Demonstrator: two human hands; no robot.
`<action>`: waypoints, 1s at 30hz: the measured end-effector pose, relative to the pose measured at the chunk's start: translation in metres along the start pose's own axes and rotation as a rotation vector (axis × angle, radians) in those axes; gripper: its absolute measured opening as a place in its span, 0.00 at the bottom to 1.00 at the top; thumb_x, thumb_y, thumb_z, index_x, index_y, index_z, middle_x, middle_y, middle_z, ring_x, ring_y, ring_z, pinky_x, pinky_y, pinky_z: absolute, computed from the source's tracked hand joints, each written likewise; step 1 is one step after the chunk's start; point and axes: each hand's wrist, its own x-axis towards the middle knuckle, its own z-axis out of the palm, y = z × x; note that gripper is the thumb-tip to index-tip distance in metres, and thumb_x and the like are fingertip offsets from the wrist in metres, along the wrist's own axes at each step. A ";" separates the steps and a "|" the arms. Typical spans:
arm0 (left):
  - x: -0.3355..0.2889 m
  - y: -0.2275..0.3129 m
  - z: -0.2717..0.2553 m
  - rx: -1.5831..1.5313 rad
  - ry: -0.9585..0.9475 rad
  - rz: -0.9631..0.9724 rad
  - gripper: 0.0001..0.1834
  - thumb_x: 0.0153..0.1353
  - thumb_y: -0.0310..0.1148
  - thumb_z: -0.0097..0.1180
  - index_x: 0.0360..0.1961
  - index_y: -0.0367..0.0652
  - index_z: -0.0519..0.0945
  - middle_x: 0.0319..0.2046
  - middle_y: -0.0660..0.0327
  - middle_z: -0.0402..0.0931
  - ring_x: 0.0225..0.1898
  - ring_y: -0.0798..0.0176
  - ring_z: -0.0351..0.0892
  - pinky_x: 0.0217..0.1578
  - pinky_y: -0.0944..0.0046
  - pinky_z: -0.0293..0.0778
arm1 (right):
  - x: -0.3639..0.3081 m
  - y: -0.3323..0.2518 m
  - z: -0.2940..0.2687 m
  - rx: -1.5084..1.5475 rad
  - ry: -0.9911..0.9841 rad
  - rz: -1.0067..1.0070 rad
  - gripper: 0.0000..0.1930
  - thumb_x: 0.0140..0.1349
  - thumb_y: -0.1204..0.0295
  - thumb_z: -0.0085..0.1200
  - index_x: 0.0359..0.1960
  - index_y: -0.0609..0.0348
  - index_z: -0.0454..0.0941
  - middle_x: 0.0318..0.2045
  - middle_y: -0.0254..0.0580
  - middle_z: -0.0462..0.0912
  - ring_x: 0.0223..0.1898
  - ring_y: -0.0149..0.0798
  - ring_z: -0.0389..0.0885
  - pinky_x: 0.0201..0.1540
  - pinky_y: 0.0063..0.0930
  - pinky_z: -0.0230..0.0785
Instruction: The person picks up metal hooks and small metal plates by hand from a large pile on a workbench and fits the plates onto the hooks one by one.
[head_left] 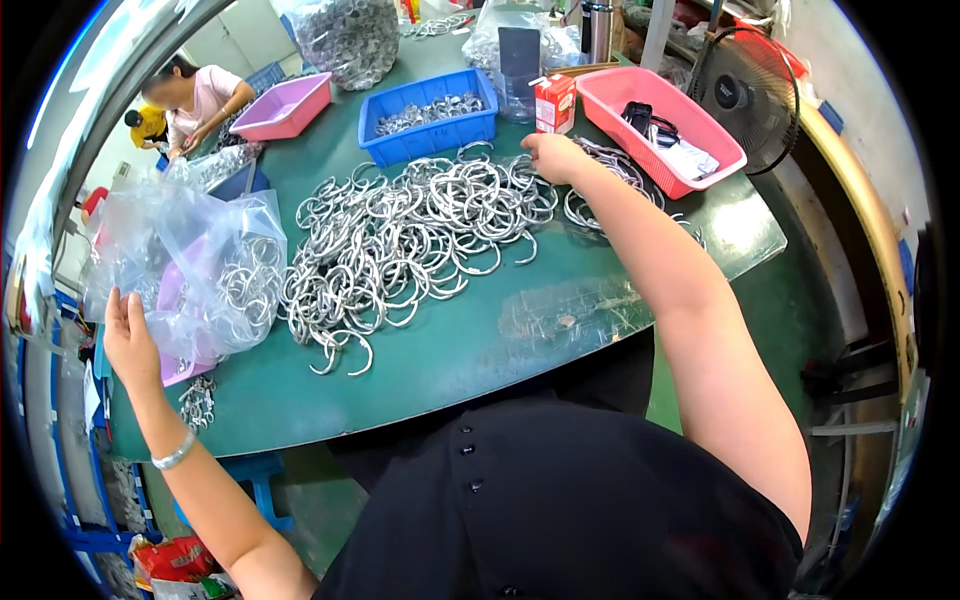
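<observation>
A wide heap of silvery open metal rings [400, 230] covers the middle of the green table. My left hand [130, 335] is at the near edge of a clear plastic bag [235, 225]; its fingers are stretched upward, and the hand looks open. Inside the bag, more metal rings [250, 285] show through the plastic. On the other side, my right hand [556, 158] is at the far right of the heap, just in front of a red and white carton [555, 104]. Its fingers are curled in, and whatever they may hold is hidden.
A blue basket [428, 140] of small metal parts stands behind the heap. Beyond my right arm are a pink basket [665, 150] and a black fan [742, 95]. Small parts [197, 402] lie at the left table edge. Another person [205, 100] works at the far left.
</observation>
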 end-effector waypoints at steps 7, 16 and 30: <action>-0.061 0.067 0.015 0.231 0.081 0.275 0.15 0.58 0.27 0.47 0.46 0.34 0.71 0.46 0.53 0.70 0.47 0.61 0.69 0.48 0.65 0.62 | -0.004 0.001 -0.015 0.044 -0.057 0.016 0.18 0.44 0.79 0.50 0.41 0.57 0.75 0.29 0.43 0.79 0.33 0.39 0.77 0.37 0.29 0.68; -0.117 0.091 0.036 0.073 0.005 0.332 0.13 0.56 0.21 0.45 0.44 0.33 0.72 0.47 0.52 0.69 0.51 0.56 0.66 0.51 0.61 0.59 | -0.023 -0.010 -0.029 0.231 0.053 -0.099 0.18 0.45 0.81 0.51 0.42 0.60 0.73 0.20 0.35 0.72 0.24 0.30 0.71 0.31 0.24 0.65; -0.157 0.114 0.051 -0.076 -0.060 0.292 0.13 0.55 0.21 0.45 0.43 0.33 0.72 0.52 0.51 0.63 0.53 0.57 0.62 0.52 0.63 0.58 | -0.028 -0.023 0.010 0.922 0.183 0.060 0.14 0.51 0.83 0.48 0.42 0.63 0.72 0.26 0.30 0.74 0.25 0.21 0.67 0.28 0.16 0.62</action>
